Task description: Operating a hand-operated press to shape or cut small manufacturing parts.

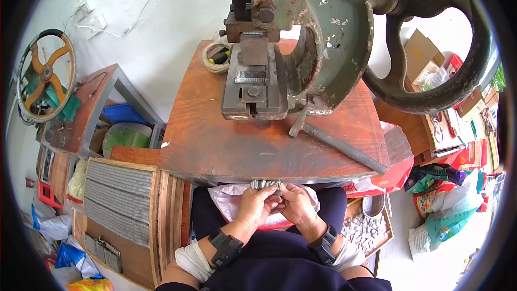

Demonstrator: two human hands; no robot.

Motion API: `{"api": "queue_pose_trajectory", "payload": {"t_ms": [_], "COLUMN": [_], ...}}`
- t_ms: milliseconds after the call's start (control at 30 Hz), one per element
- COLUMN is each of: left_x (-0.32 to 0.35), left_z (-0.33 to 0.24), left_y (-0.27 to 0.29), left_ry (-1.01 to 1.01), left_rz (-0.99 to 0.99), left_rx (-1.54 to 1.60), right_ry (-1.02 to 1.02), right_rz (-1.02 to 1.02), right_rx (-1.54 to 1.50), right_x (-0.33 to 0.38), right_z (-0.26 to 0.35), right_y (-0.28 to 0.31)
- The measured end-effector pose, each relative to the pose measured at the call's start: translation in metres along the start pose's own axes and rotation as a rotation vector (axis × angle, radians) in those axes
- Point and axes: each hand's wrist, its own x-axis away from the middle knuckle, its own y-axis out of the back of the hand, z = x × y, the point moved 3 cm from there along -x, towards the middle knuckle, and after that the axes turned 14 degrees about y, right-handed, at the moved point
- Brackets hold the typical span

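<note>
A short row of small grey metal pieces (263, 184) is pinched between my two hands, just in front of the table's near edge and above my lap. My left hand (254, 206) closes on the row's left part. My right hand (298, 205) has its thumb and fingers pressed together at the right end; the exact piece in its fingertips is too small to make out. Beneath both hands a whitish plastic bag (226, 200) spreads over my lap. Beyond them, on the reddish wooden table (215, 151), stands a green hand press (344, 37) with a metal die block (252, 89).
A hammer (344, 148) lies at the table's right, below the press's large handwheel (431, 97). At the left sits a wooden tray (153, 210) of grey metal rows. A shallow box (389, 229) of loose metal pieces is at the right. A tape roll (207, 64) lies behind.
</note>
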Motion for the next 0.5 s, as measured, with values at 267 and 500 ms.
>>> {"api": "queue_pose_trajectory", "payload": {"t_ms": [267, 500], "left_x": [0.0, 0.007], "left_z": [-0.003, -0.006], "left_y": [0.001, 0.007], "left_ry": [0.038, -0.027], "left_rz": [-0.019, -0.02], "left_rx": [-0.005, -0.068], "right_ry": [0.003, 0.132], "right_rz": [0.012, 0.019], "right_rx": [0.076, 0.428], "right_x": [0.003, 0.007], "right_z": [0.007, 0.019], "right_y": [-0.005, -0.004]}}
